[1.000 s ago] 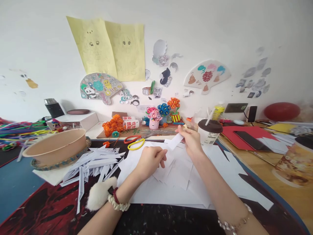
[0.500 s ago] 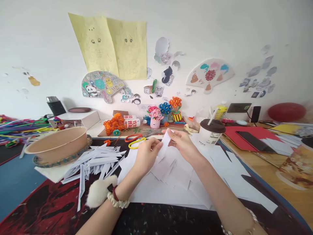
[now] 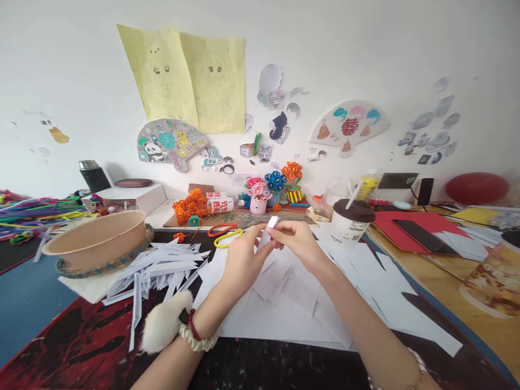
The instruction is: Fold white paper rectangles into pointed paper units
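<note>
A narrow folded strip of white paper (image 3: pixel 266 237) is pinched between both hands above the middle of the table. My left hand (image 3: pixel 244 254) is closed on its left side, thumb along the strip. With thumb and fingers, my right hand (image 3: pixel 298 241) grips the strip from the right. Under the hands lie several loose white paper pieces (image 3: pixel 290 292) on larger white sheets (image 3: pixel 252 325). Left of my left hand is a heap of folded paper strips (image 3: pixel 162 265). A fluffy white ball (image 3: pixel 164 325) hangs at my left wrist beside a cream scrunchie (image 3: pixel 197 340).
Scissors with yellow handles (image 3: pixel 227 238) lie just beyond my left hand. A beige basin (image 3: pixel 95 235) stands at the left. Right of my hands is a lidded drink cup (image 3: pixel 351 222); a phone (image 3: pixel 424 236) rests on red paper (image 3: pixel 390 225). Orange flowers (image 3: pixel 190 206) stand behind.
The strip has gone from wider and raised to a narrower folded shape. Both hands have come closer together, and my right hand has moved down and left.
</note>
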The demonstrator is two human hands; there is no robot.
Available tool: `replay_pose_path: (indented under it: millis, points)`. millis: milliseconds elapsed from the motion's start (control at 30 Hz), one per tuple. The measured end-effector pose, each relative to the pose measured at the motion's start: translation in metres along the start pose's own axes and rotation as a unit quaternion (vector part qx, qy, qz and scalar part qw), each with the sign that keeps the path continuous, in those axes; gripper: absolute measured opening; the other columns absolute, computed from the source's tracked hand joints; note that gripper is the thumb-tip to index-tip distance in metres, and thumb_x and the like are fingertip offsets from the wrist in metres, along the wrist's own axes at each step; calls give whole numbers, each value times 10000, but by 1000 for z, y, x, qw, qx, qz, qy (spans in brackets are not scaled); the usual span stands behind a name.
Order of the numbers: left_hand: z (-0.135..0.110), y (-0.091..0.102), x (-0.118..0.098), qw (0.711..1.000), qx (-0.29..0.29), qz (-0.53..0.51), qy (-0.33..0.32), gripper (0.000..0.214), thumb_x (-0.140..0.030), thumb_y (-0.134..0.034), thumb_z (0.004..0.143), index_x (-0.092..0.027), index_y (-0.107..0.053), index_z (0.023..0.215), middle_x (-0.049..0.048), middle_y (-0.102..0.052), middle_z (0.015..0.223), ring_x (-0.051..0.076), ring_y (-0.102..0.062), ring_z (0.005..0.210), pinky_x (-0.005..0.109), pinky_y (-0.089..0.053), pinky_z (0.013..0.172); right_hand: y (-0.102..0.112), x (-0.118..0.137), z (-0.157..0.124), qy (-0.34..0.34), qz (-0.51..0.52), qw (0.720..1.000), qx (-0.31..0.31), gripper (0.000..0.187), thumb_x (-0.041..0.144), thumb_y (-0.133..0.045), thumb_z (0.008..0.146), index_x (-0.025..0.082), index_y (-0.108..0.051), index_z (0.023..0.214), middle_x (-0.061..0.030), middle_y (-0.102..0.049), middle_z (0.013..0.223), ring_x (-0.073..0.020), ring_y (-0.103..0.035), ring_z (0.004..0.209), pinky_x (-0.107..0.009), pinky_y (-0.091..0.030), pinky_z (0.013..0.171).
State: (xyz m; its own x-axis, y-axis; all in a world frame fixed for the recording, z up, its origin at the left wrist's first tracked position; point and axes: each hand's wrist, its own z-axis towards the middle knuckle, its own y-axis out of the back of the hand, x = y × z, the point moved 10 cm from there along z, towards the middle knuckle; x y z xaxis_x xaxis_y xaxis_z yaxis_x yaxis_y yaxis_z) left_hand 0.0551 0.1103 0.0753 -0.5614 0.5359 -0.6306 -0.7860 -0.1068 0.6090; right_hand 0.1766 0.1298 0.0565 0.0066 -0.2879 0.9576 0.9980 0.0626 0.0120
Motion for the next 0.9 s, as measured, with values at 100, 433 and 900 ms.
replay_pose_path:
  millis: [100, 433, 900]
  points:
    - [2, -7, 3, 994, 45, -100, 10, 315, -281, -580, 861, -186, -625, 1158, 30, -721, 870, 160, -620, 677, 254, -461, 605, 3, -3, 2, 2, -4, 1000, 8, 329, 457, -788, 654, 154, -713, 758, -38, -665, 676, -143, -556, 558, -280, -440, 528]
    - [2, -14, 4, 980, 82, -181, 17, 361, -309, -483, 913, -122, -578, 1206, 86, -728, 911, 188, -653, 758, 266, -504, 626, 11, -11, 8, 2, -21, 1000, 18, 372, 463, -796, 647, 161, -738, 856, -44, -685, 734, -144, -561, 553, -287, -436, 526]
    - [0, -14, -1, 986, 82, -144, 2, 349, -262, -475, 904, -164, -549, 1231, 66, -737, 896, 188, -686, 762, 278, -523, 655, 6, -8, 4, 0, -33, 999, 38, 383, 470, -770, 680, 156, -709, 890, -52, -680, 800, -127, -557, 560, -264, -443, 510]
